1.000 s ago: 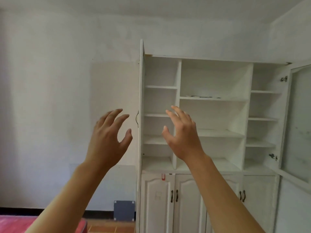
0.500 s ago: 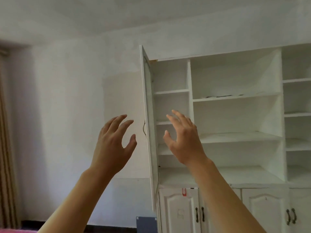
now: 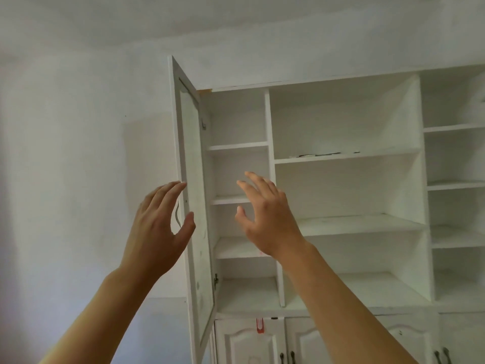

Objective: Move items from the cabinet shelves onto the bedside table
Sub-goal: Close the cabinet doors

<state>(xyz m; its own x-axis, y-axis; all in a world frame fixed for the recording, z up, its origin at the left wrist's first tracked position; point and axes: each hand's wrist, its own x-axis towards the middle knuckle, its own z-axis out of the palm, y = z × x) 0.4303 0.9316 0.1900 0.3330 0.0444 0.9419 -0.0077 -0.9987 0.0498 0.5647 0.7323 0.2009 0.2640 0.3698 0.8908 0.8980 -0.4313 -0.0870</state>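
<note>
Before the open white cabinet [image 3: 341, 179] both hands are rising with nothing in them. On the wide upper shelf [image 3: 346, 156] a few thin flat items [image 3: 319, 154] are lying near the front edge; they are too small and too far to say what they are, maybe cards or papers. I am judging that they are light and thin, probably a little bendable, and hard to pick up from a flat board. It seems best to slide them toward the shelf edge and pinch them there by the overhanging side.

The left hand [image 3: 154, 229] is hanging in front of the opened door [image 3: 193, 206], close to its curved handle [image 3: 178, 214], but I cannot tell if it is touching anything. Its fingers [image 3: 168, 191] are spread loosely, thumb apart, holding nothing. The right hand [image 3: 270, 219] is standing before the narrow left column of shelves, its fingers relaxed and wide apart, also holding nothing. The bedside worktop is not showing in this view.
</note>
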